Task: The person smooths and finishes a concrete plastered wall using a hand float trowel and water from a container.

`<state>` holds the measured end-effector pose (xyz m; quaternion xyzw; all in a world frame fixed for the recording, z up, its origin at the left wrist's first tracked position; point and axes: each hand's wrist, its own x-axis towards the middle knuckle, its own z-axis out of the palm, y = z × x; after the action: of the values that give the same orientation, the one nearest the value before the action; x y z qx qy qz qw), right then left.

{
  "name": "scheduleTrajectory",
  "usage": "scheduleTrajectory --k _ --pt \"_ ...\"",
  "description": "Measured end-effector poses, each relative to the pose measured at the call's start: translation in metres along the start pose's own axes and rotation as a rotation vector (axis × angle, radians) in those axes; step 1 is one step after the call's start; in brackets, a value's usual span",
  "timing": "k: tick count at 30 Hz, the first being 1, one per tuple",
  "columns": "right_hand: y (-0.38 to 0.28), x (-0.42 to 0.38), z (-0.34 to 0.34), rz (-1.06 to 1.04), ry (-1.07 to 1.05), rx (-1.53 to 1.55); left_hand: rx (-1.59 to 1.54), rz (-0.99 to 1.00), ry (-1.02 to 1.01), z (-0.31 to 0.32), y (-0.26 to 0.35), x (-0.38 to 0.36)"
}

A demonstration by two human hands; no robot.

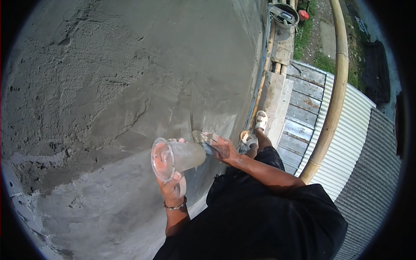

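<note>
My left hand [170,187], with a bracelet at the wrist, is wrapped around a clear plastic cup [184,156]. The cup's round rim faces left toward me, and its lower part looks cloudy. In front of the grey plastered wall [186,99], my right hand [224,149] is closed on a small, flat, grey-tan piece [199,137] just beyond the cup's base. That piece overlaps a smooth, damp-looking patch of plaster, but I cannot tell what kind of thing it is.
Sandalled feet [261,120] stand on a narrow plank [277,104] along the wall. A bucket with tools [284,16] sits farther along it. A bamboo pole [333,112] runs alongside, with corrugated roofing [342,147] below. Rough plaster [86,73] covers the wall's left part.
</note>
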<state>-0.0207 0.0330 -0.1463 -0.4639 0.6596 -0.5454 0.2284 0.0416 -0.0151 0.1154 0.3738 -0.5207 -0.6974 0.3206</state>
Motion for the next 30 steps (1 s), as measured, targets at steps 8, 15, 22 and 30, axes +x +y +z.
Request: scheduleTrajectory --k 8,15,22,30 --pt "0.013 0.094 -0.112 0.104 0.495 0.055 0.091 0.08 -0.202 -0.001 -0.002 0.0" --pt "0.01 -0.003 0.014 -0.076 0.387 -0.083 0.071 -0.074 -0.121 -0.038 -0.015 -0.018" --pt "0.066 0.054 -0.079 0.214 0.674 -0.152 0.025 0.086 -0.295 -0.013 -0.009 -0.019" --pt "0.197 0.081 -0.082 0.606 0.511 0.423 0.014 -0.122 -0.031 -0.071 -0.023 -0.064"
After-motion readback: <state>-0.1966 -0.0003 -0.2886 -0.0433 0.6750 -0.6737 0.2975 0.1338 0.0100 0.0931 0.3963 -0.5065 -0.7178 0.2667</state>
